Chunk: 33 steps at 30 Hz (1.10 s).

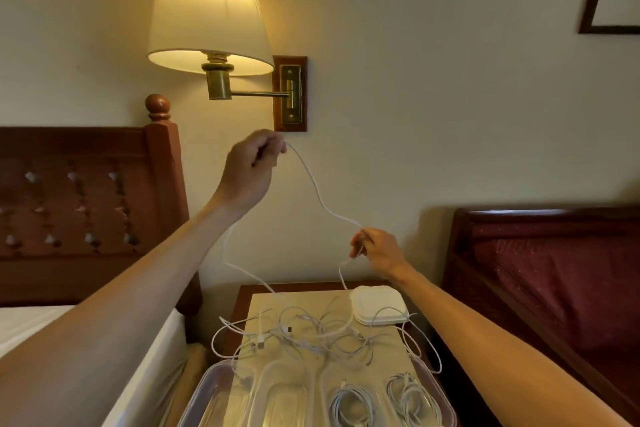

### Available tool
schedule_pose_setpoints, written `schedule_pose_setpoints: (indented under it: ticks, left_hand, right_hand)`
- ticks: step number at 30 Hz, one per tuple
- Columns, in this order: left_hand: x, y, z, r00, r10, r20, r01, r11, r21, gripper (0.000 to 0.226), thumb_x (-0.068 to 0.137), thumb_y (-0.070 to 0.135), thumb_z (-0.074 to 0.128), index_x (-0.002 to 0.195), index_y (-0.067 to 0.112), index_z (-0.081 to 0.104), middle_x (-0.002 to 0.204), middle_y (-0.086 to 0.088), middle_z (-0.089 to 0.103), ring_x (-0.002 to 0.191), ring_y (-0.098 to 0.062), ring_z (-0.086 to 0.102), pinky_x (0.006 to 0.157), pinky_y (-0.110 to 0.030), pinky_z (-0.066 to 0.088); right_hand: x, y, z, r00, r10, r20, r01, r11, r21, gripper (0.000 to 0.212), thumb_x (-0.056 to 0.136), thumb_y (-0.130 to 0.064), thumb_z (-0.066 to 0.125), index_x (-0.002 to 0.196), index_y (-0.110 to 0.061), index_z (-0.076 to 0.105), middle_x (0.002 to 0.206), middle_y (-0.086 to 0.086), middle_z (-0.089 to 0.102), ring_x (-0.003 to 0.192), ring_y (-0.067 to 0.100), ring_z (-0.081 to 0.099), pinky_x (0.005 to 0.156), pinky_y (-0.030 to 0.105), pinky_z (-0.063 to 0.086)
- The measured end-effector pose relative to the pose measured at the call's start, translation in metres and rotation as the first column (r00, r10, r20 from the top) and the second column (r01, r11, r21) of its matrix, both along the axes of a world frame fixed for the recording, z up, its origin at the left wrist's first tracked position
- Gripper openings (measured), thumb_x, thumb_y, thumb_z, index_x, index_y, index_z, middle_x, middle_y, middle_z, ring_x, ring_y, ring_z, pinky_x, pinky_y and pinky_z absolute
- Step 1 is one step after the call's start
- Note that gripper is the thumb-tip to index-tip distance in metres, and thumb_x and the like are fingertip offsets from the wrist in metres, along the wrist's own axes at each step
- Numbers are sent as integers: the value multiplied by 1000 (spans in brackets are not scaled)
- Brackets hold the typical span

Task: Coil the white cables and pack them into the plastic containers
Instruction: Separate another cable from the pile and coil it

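My left hand (pixel 251 166) is raised high in front of the wall, pinching one white cable (pixel 317 189). That cable sags down to my right hand (pixel 377 250), which grips it lower, above the nightstand. One stretch hangs from my left hand down to a tangled pile of white cables (pixel 304 333) on the nightstand top. Several clear plastic containers (pixel 284 399) stand in a row at the front edge. The two on the right each hold a coiled cable (pixel 351 406); the two on the left hold nothing.
A stack of white lids (pixel 379 305) sits at the nightstand's back right. A lit wall lamp (pixel 207 10) hangs above. A wooden headboard (pixel 86 204) and white bedding are at left, a dark red upholstered seat (pixel 554 281) at right.
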State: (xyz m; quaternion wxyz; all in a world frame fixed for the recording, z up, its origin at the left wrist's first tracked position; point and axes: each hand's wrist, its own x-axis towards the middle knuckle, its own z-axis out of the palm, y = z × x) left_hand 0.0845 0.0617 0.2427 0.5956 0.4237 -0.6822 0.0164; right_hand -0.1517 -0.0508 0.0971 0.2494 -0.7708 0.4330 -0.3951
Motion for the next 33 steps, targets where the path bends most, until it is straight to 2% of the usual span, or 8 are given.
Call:
schedule_pose_setpoints:
  ticks: [5, 9, 12, 14, 18, 21, 26, 33]
  left_hand:
    - [40, 1, -60, 997, 69, 16, -68, 851, 520, 19, 102, 18, 47, 108, 23, 64, 115, -2, 64, 69, -17, 62, 62, -26, 49]
    - [36, 5, -91, 994, 90, 63, -109, 702, 704, 35, 100, 8, 48, 134, 16, 52, 136, -8, 50, 64, -17, 69, 54, -24, 54]
    - [4, 10, -75, 944, -50, -327, 241, 781, 576, 49, 99, 2, 49, 145, 14, 38, 138, -9, 46, 71, -26, 69, 59, -31, 59]
    - [-18, 11, -61, 873, -185, -450, 414, 770, 486, 49, 99, 5, 49, 144, 18, 35, 132, -7, 49, 87, -33, 69, 70, -37, 61]
    - [-37, -4, -43, 979, -25, -202, 126, 853, 507, 16, 100, 19, 51, 110, 11, 62, 102, -12, 64, 88, -25, 71, 87, -42, 57]
    - [-31, -8, -14, 985, 172, 30, -173, 944, 280, 16, 99, 15, 52, 90, 11, 64, 93, -6, 66, 85, -19, 64, 74, -14, 45]
    - [-37, -1, 63, 955, 207, 212, -176, 972, -158, 10, 94, 6, 57, 91, 4, 67, 92, -1, 58, 85, -9, 52, 72, -2, 36]
    - [-39, 13, 155, 949, 250, 192, -177, 927, -331, 13, 95, 13, 59, 100, 5, 68, 103, -9, 65, 89, -10, 56, 69, -1, 38]
  right_hand:
    - [-3, 9, 65, 945, -31, 327, 24, 999, 23, 25, 103, -17, 47, 87, -13, 67, 84, 7, 72, 74, 15, 67, 67, 31, 58]
    - [4, 13, 112, 956, 16, 292, 8, 997, -80, 22, 99, -11, 54, 87, -9, 72, 77, 8, 72, 68, 18, 66, 65, 31, 59]
    - [15, 20, 129, 985, 60, 164, -25, 979, -203, 19, 97, -9, 57, 90, -7, 74, 73, 5, 70, 63, 16, 64, 62, 25, 57]
    - [23, 27, 133, 989, 93, 119, -57, 960, -275, 18, 96, -10, 58, 94, -5, 75, 74, 4, 70, 62, 13, 64, 61, 21, 56]
    - [26, 37, 133, 995, 98, 1, -90, 914, -395, 17, 96, -11, 58, 97, -5, 75, 76, 0, 70, 63, 7, 63, 63, 14, 52]
    - [13, 37, 122, 993, 84, -79, -108, 919, -378, 18, 97, -8, 56, 94, -6, 74, 75, 0, 70, 66, 7, 64, 67, 14, 50]
    - [15, 47, 110, 985, 124, 120, -78, 939, -336, 18, 97, -4, 54, 91, -5, 70, 77, 5, 70, 69, 10, 64, 66, 11, 49]
    - [12, 64, 121, 892, 163, 422, -142, 987, -81, 23, 103, -21, 47, 95, -10, 66, 74, 9, 70, 69, 20, 69, 65, 24, 52]
